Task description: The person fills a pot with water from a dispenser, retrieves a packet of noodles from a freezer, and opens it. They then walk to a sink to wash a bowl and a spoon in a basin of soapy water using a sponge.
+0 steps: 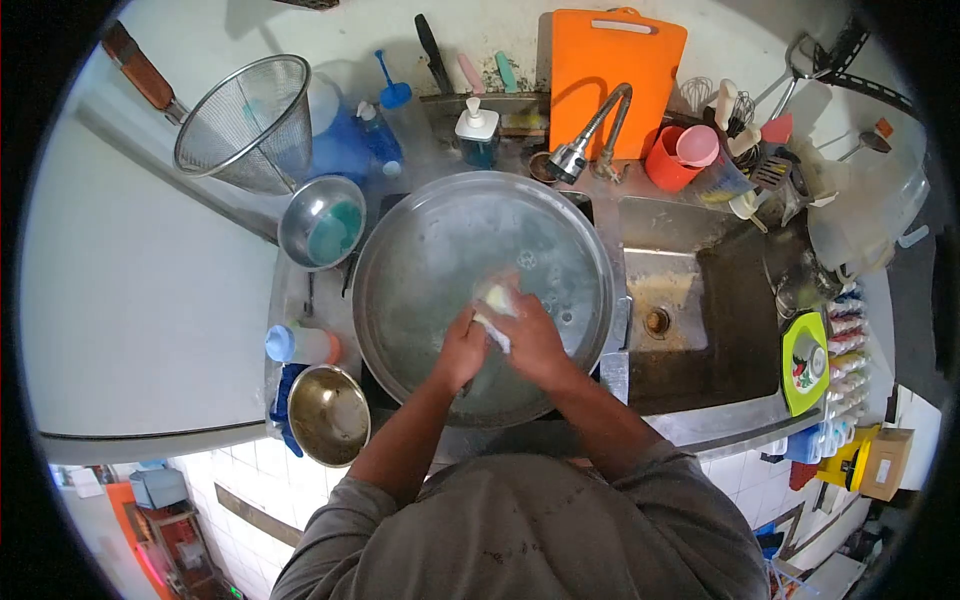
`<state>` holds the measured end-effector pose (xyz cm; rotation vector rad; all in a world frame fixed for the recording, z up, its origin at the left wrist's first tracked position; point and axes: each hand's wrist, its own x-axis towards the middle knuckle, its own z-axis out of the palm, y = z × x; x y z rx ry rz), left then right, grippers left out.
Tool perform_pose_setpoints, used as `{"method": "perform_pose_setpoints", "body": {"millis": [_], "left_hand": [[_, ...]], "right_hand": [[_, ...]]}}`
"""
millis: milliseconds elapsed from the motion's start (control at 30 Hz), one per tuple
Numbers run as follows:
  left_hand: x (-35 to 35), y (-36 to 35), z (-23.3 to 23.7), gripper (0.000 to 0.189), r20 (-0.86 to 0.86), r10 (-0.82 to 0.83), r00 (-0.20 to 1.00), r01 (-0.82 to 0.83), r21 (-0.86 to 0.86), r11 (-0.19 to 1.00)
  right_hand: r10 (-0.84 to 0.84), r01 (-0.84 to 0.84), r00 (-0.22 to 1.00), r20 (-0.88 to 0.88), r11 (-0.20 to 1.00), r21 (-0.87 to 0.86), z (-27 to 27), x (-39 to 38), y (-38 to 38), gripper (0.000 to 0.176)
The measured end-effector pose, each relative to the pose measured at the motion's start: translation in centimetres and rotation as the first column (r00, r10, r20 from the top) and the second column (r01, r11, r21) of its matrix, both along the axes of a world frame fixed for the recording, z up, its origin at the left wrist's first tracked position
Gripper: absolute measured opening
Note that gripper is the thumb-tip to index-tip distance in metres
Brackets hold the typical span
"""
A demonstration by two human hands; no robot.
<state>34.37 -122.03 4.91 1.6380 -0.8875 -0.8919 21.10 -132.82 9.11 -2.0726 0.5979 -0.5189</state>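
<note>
A large round metal basin [410, 345] holds cloudy, soapy water. Over its middle, my left hand [463, 348] and my right hand [530, 338] meet with bent fingers around a wet, whitish-yellow cloth or sponge [493, 330]. The fingers of both hands are closed on it. Something pinkish and blurred shows just beyond the fingertips; I cannot make out what it is. A thin dark thing pokes out below my left hand, also unclear.
Right of the basin is a steel sink [740, 330], with a faucet [570, 160] behind. An orange cutting board [615, 90] leans on the wall. At left are a strainer [245, 125], a small pot [322, 222] and a metal bowl [328, 415]. A green tray [803, 385] stands right.
</note>
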Motion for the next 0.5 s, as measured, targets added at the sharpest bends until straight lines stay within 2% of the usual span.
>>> {"method": "perform_pose_setpoints", "body": {"millis": [67,100,133,167,200,233,267,300,333,367,400,433,467,500], "left_hand": [[0.0,0.0,0.2,0.029,0.008,0.022,1.000,-0.022,-0.014,1.000],[0.4,-0.2,-0.3,0.029,-0.004,0.035,0.999,-0.034,0.108,0.994],[0.5,-0.1,-0.6,0.029,-0.016,0.049,0.999,-0.044,0.233,0.971],[0.5,0.3,-0.5,0.029,-0.017,0.050,0.999,-0.045,0.234,0.971],[0.7,0.6,-0.2,0.032,0.046,-0.015,0.999,0.006,0.191,0.982],[1.1,0.5,0.5,0.035,0.117,-0.078,0.990,0.060,0.148,0.987],[1.1,0.4,2.3,0.035,0.127,-0.078,0.989,0.059,0.143,0.988],[0.7,0.5,4.0,0.040,0.173,-0.088,0.981,0.065,0.134,0.989],[0.5,0.6,5.1,0.045,0.213,-0.096,0.972,0.069,0.127,0.989],[0.9,0.6,4.4,0.045,0.212,-0.088,0.973,0.062,0.127,0.990],[1.6,0.2,3.2,0.048,0.132,-0.082,0.988,0.049,0.236,0.971],[2.1,0.2,2.5,0.051,0.051,-0.066,0.997,0.044,0.344,0.938],[2.5,0.2,2.6,0.051,0.050,-0.056,0.997,0.036,0.344,0.938],[2.9,0.2,2.7,0.051,-0.221,-0.031,0.975,0.109,0.354,0.929]], "right_hand": [[-0.063,0.107,0.988,0.143,0.939,-0.327,-0.1,-0.1,-0.4,0.044],[-0.112,0.131,0.983,0.143,0.983,-0.130,-0.4,0.3,-0.9,0.046],[-0.109,0.128,0.984,0.139,0.983,-0.131,-1.8,0.6,-1.9,0.046],[-0.222,0.231,0.970,0.095,0.968,-0.097,-4.1,1.0,-3.3,0.045],[-0.332,0.335,0.942,0.053,0.939,-0.070,-5.8,1.3,-4.5,0.044],[-0.333,0.338,0.941,0.063,0.939,-0.072,-6.9,1.0,-5.7,0.044],[-0.318,0.312,0.948,-0.009,0.925,0.216,-7.3,0.6,-6.9,0.043],[-0.277,0.278,0.958,-0.076,0.827,0.488,-8.0,0.4,-7.6,0.042],[-0.273,0.274,0.959,-0.074,0.829,0.488,-7.2,0.4,-7.1,0.042],[-0.323,0.301,0.944,-0.073,0.743,0.598,-5.4,-0.1,-6.1,0.042],[-0.368,0.317,0.926,-0.080,0.644,0.696,-4.4,-0.4,-5.3,0.043],[-0.358,0.311,0.930,-0.083,0.648,0.695,-5.1,-0.6,-4.4,0.043],[-0.364,0.286,0.930,0.043,0.794,0.537,-6.2,-0.8,-3.6,0.043],[-0.343,0.269,0.924,0.170,0.898,0.349,-7.2,-0.9,-3.3,0.044]]}}
